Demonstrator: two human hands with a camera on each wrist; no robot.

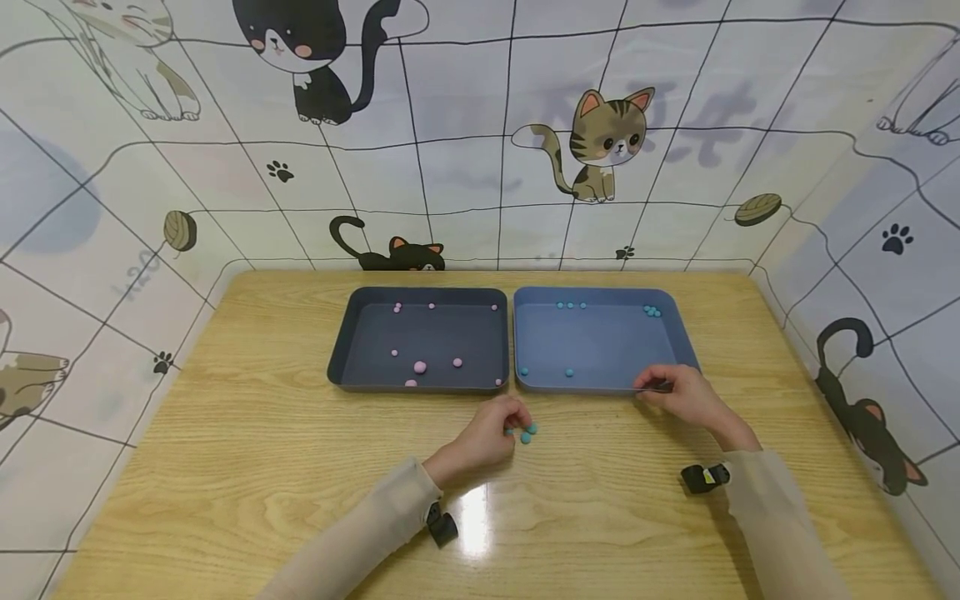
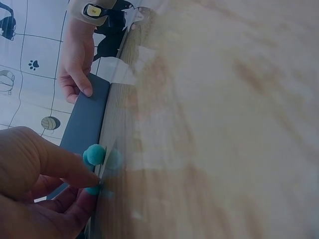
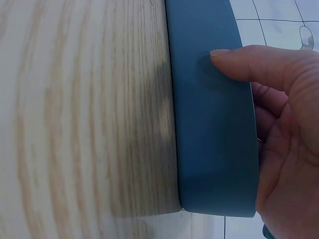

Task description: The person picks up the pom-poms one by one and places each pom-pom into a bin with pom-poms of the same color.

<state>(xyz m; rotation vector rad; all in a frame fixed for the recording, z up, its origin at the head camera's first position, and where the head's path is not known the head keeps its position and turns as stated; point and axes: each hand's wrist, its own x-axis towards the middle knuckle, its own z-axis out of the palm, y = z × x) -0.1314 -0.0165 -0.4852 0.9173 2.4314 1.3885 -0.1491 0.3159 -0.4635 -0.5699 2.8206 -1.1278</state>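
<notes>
My left hand is low over the table in front of the trays, where small teal balls lie. Between its thumb and fingers it pinches one teal ball, mostly covered by the fingertips. Other teal balls sit just beyond the fingertips in the left wrist view. My right hand grips the near right part of the blue tray. Its thumb presses the outer wall of that tray, while the other fingers reach over the rim and are partly hidden. Several teal balls are scattered inside the blue tray.
A dark grey tray stands close beside the blue tray on its left, with several pink balls of different sizes in it. Both trays rest on the wooden table. A cat-print wall covering surrounds the table's back and sides.
</notes>
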